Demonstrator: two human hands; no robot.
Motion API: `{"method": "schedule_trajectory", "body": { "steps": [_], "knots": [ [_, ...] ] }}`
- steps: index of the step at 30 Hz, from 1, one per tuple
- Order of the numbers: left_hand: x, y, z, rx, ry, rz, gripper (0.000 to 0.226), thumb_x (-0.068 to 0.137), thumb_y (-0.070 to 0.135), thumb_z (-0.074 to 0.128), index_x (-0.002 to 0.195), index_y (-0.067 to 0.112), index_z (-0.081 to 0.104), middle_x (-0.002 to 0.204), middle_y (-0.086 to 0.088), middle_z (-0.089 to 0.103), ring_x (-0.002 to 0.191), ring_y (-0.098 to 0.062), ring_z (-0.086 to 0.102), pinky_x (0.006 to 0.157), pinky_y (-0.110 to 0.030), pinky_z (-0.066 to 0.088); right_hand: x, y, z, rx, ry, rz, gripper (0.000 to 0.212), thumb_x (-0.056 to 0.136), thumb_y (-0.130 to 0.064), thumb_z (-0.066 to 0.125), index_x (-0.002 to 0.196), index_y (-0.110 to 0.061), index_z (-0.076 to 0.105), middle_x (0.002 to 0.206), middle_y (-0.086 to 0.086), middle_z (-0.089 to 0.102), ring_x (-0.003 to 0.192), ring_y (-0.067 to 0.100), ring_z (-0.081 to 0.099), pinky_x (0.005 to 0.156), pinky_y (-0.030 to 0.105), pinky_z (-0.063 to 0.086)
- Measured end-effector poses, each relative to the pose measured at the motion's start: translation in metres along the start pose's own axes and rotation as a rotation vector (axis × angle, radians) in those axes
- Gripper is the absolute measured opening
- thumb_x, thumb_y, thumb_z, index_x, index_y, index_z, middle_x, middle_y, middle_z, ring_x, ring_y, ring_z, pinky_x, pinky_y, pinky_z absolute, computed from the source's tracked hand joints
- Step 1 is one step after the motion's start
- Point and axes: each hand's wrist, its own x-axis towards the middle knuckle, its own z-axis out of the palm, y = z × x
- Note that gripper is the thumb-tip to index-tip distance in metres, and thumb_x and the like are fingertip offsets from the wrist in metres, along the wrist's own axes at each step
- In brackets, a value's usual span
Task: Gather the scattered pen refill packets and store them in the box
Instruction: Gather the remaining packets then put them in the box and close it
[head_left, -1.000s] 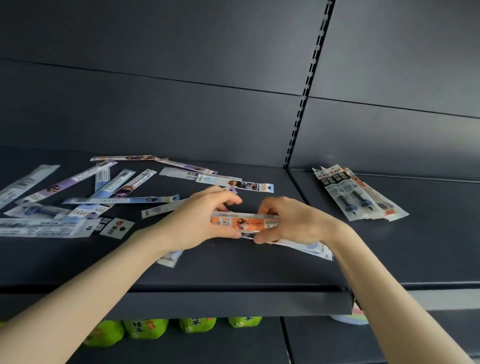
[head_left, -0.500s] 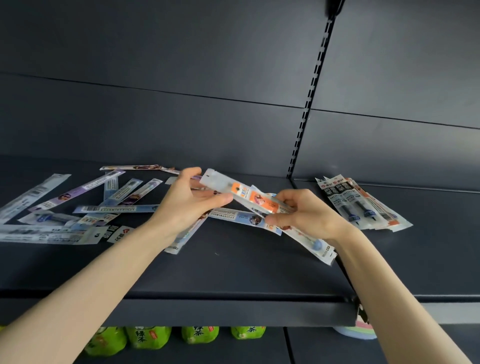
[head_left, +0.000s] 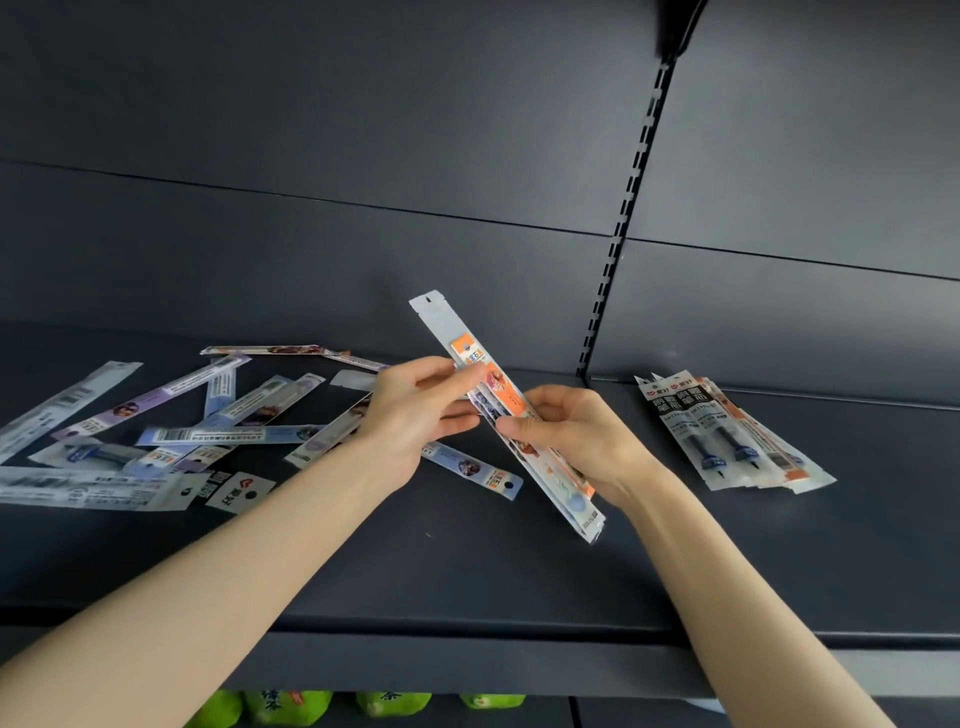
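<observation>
Both hands hold a small stack of long refill packets (head_left: 485, 379), orange-labelled one on top, tilted up above the dark shelf (head_left: 467, 571). My left hand (head_left: 415, 415) pinches the stack near its upper part; my right hand (head_left: 571, 441) grips it lower down. Several scattered packets (head_left: 228, 415) lie across the shelf's left side, in blue, purple and clear wrappers. One blue packet (head_left: 472, 470) lies just under my hands. A neat pile of black-and-white packets (head_left: 722, 431) rests at the right. No box is visible.
A slotted upright rail (head_left: 623, 218) splits the dark back panels. Green drink bottles (head_left: 291, 706) stand on the lower shelf beneath the front edge (head_left: 467, 665).
The stack has been lifted off the shelf and swung from lying flat to steeply tilted, its top end pointing up and left. The view has shifted downward.
</observation>
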Motion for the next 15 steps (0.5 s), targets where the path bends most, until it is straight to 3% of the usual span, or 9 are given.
{"method": "schedule_trajectory", "body": {
  "steps": [3,8,12,15],
  "knots": [
    [0.003,-0.0025,-0.0032,-0.054,-0.002,-0.03,0.019,0.084,0.014,0.068,0.101,0.006,0.069,0.097,-0.013,0.073,0.087,-0.022,0.071,0.066,-0.024,0.058,0.0006,-0.0004,0.0014,0.044,0.051,0.016,0.015,0.077,-0.015,0.077,0.089,-0.012,0.067,0.078,-0.002,0.072,0.064,0.008,0.067,0.067,0.022,0.052],
    [0.0028,-0.0073,-0.0006,0.016,-0.154,-0.053,0.022,0.085,0.012,0.066,0.107,0.012,0.07,0.106,-0.006,0.073,0.098,-0.019,0.068,0.08,-0.029,0.054,-0.0021,0.0002,0.0065,0.086,0.076,0.01,0.014,0.077,-0.016,0.077,0.083,-0.012,0.065,0.08,0.004,0.073,0.069,0.016,0.068,0.075,0.033,0.057],
    [-0.0003,-0.0029,0.0034,0.024,-0.055,0.022,0.014,0.085,0.007,0.066,0.093,0.018,0.071,0.094,-0.003,0.075,0.089,-0.021,0.07,0.081,-0.037,0.056,-0.0036,-0.0024,0.0067,0.205,0.043,0.036,0.008,0.077,-0.017,0.077,0.078,-0.013,0.07,0.078,0.007,0.075,0.067,0.022,0.07,0.075,0.042,0.058],
    [-0.0019,0.0019,0.0029,0.011,0.005,0.096,0.014,0.086,0.007,0.065,0.09,0.019,0.071,0.088,0.001,0.076,0.085,-0.016,0.072,0.082,-0.039,0.057,-0.0035,-0.005,0.0077,0.273,-0.011,0.043,0.004,0.081,-0.015,0.072,0.082,-0.015,0.075,0.08,0.007,0.076,0.067,0.021,0.071,0.07,0.038,0.059]
  ]
}}
